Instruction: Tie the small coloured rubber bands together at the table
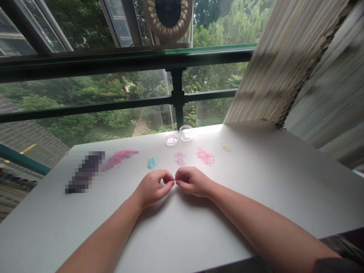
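My left hand and my right hand meet fingertip to fingertip over the white table. Both are closed in a pinch; a tiny pale bit shows between the tips, too small to make out. Just beyond the fingers lies a small pile of lilac rubber bands. To its left are teal bands and a longer heap of mixed pink and purple bands. On its right lie reddish-pink bands, then a few pale yellow bands.
A clear round container stands near the table's far edge, with a clear round lid beside it. A dark pixelated object lies at the left. Beyond are a green railing, a round fan-like device and a curtain.
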`<state>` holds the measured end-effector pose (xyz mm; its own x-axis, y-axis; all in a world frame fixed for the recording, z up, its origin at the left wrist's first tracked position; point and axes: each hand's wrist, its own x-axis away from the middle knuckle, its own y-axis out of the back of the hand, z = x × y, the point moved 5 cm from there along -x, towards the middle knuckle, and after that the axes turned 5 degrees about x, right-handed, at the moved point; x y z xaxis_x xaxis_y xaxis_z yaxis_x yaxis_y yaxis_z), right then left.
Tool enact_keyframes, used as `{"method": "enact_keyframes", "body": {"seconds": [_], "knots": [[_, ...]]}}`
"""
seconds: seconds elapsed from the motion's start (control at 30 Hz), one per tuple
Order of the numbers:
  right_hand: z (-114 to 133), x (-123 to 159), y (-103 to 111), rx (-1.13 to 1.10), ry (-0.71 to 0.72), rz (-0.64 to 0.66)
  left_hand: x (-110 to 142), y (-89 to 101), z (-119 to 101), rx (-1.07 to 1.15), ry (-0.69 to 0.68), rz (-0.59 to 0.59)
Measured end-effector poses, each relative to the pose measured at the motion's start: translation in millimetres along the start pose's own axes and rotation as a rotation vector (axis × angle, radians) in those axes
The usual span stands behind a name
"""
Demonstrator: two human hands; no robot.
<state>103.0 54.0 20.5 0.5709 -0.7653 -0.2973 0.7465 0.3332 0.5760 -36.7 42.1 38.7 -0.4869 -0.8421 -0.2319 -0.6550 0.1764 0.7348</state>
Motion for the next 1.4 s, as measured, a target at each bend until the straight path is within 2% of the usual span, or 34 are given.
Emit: {"method": "enact_keyframes", "body": {"seconds": [0.7, 1.4], "knots": [[0.9, -0.3, 2.1, 0.003, 0.016, -0.032, -1.1, 1.1, -2.1, 0.008, 0.001, -0.015], [0.8, -0.3, 1.6, 0.005, -0.017, 0.000, -1.3, 1.8, -4.0, 0.007, -0.001, -0.015]]}}
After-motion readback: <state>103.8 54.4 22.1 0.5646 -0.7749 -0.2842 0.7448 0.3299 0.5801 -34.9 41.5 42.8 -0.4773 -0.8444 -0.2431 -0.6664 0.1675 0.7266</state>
